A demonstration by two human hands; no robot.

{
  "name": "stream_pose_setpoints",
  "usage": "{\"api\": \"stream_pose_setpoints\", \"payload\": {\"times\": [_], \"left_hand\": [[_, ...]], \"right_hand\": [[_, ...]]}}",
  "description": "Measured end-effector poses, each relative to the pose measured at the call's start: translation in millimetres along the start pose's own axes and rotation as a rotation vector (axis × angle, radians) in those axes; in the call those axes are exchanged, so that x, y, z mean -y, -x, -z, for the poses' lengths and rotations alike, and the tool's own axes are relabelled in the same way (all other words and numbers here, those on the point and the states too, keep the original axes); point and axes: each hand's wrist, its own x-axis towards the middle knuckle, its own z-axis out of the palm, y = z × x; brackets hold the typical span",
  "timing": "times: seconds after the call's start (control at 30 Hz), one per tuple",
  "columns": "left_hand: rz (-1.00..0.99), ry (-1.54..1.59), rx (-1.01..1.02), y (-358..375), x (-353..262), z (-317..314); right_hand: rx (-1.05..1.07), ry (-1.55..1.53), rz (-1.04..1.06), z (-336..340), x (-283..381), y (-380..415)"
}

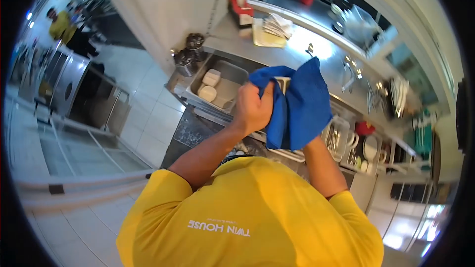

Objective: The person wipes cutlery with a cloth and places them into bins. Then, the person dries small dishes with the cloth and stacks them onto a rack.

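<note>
A blue cloth [307, 104] hangs in front of me over the edge of the metal counter, bunched around a small pale item [283, 84] whose top shows between its folds. My left hand [255, 106] is closed on the cloth's left side, the thumb raised near the pale item. Behind the right part of the cloth my right hand is hidden; only the forearm shows below it. Left of the cloth, a grey tub [227, 76] in an open drawer holds small white dishes [208, 92].
Folded napkins [278, 25] lie on the counter [316, 52] beside a red holder [240, 7]. Cutlery containers [185, 63] stand at the left corner. Loose utensils [351, 71] lie at right, above trays of cutlery and cups [352, 140]. Another person [62, 27] stands far left.
</note>
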Motion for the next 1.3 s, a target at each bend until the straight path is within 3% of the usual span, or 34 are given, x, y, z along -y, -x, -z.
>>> {"api": "stream_pose_setpoints", "payload": {"times": [0.03, 0.07, 0.1, 0.2, 0.27, 0.33, 0.37, 0.4, 0.47, 0.5, 0.57, 0.6, 0.67, 0.73, 0.77, 0.8, 0.9, 0.93, 0.97, 1.0, 1.07, 1.1, 1.17, 1.23, 1.3], "left_hand": [[0.01, 0.006, 0.047, 5.1, 7.0, -10.9], [0.028, -0.024, -0.025, 12.9, 18.6, -22.1], [0.041, -0.056, -0.104, 17.1, 21.9, -30.3], [-0.085, -0.127, -0.024, 21.4, 21.1, -36.2], [-0.104, -0.236, 0.107, 11.4, 28.4, -26.3], [-0.036, -0.253, 0.391, -6.1, 5.9, -17.1], [0.102, -0.129, 0.558, -14.8, 6.5, -12.3], [0.101, -0.126, 0.575, -12.8, 13.9, -15.9], [-0.786, -0.454, 0.359, -1.4, 33.0, -21.2], [-0.79, -0.449, 0.369, 7.1, 31.1, -29.2], [0.29, 0.108, 0.2, 30.9, 24.4, -55.2], [0.361, 0.119, 0.181, 36.2, 13.9, -61.6], [0.392, 0.213, 0.149, 44.6, 23.6, -70.2], [0.422, 0.304, 0.099, 45.4, 32.7, -71.3], [0.361, 0.195, 0.148, 41.2, 34.0, -69.0], [0.291, 0.078, 0.189, 33.4, 35.9, -63.7], [0.025, -0.365, 0.508, 25.6, 49.0, -42.4], [0.404, -0.168, 0.664, 9.1, 14.0, -37.3], [0.287, -0.005, 0.643, 5.0, 4.5, -36.6], [0.131, -0.231, 0.577, 15.8, 39.2, -42.0], [0.067, -0.075, 0.684, 5.4, 57.3, -41.8], [0.063, -0.088, 0.65, 0.0, 59.3, -32.8], [0.07, -0.317, 1.059, -21.5, 32.4, -20.2], [0.07, -0.348, 1.084, -30.5, 6.9, -15.3], [0.274, -0.351, 1.246, -36.1, -9.3, -13.1]], "right_hand": [[0.025, -0.193, -0.175, -10.0, -11.6, 14.5], [0.003, -0.184, -0.21, -12.3, -14.0, 24.4], [-0.05, -0.123, -0.14, -13.6, -15.8, 31.0], [-0.099, 0.07, 0.003, 0.2, -28.8, 27.1], [-0.077, 0.189, 0.059, 7.8, -46.8, 36.7], [0.062, 0.096, 0.107, 11.3, -70.4, 55.0], [0.106, 0.064, 0.115, 14.5, -70.9, 59.7], [0.093, -0.21, 0.009, 17.1, -70.2, 61.7], [0.067, -0.483, -0.104, 22.9, -63.8, 60.9], [0.006, -0.149, 0.004, 26.0, -56.9, 54.6], [-0.061, 0.189, 0.106, 21.4, -52.2, 51.1], [-0.088, 0.186, 0.045, 14.2, -49.6, 59.4], [-0.117, 0.182, -0.014, 10.2, -51.1, 64.9], [-0.074, 0.239, 0.069, 18.1, -54.5, 63.8], [-0.059, 0.252, 0.1, 25.4, -52.0, 60.8], [0.182, 0.207, -0.111, 47.0, -36.3, 44.7], [0.242, 0.123, -0.159, 56.9, -43.5, 39.8], [0.234, 0.051, -0.173, 50.6, -49.9, 39.8], [0.234, -0.027, -0.195, 44.3, -56.0, 41.7], [0.25, -0.123, -0.255, 41.9, -61.3, 45.3], [0.291, -0.311, -0.405, 36.8, -68.4, 49.8], [0.31, -0.402, -0.472, 38.5, -71.2, 53.5], [0.344, -0.575, -0.604, 41.3, -77.5, 61.0], [0.391, -0.731, -0.7, 46.8, -85.4, 65.9], [0.469, -0.84, -0.753, 49.4, -94.3, 62.0]]}}
